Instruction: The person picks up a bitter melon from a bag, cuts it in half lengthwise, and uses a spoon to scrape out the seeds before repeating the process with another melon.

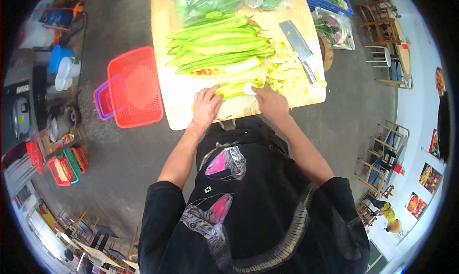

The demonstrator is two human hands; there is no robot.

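One long, slender, pale green pepper [232, 90] lies between my hands near the close edge of the light wooden table [181, 116]. My left hand [205, 104] has its fingers bent over the pepper's left end, a little spread; whether the thumb closes against them I cannot tell. My right hand [270, 102] pinches a small, round white object [249, 88] against the pepper's right part; what it is I cannot make out.

I judge the pepper light and firm yet hollow, its smooth skin apt to slip and its wall apt to split under a hard squeeze. A light hold at the left end, with the flesh supported from below, should suit it. Its long axis runs left to right, the right end slightly farther from me; my fingers hide which end bears the stem.

Just beyond it lies a yellow-green pepper with red bits along it [224, 71], then a heap of long green peppers [220, 42], mostly lying the same way. On the right, pale green scraps [284, 71] lie beside a broad-bladed steel cleaver [299, 44], its handle towards me. A clear plastic bag of green produce [205, 4] sits at the far side, and a red plastic basket [136, 87] stands left of the table.
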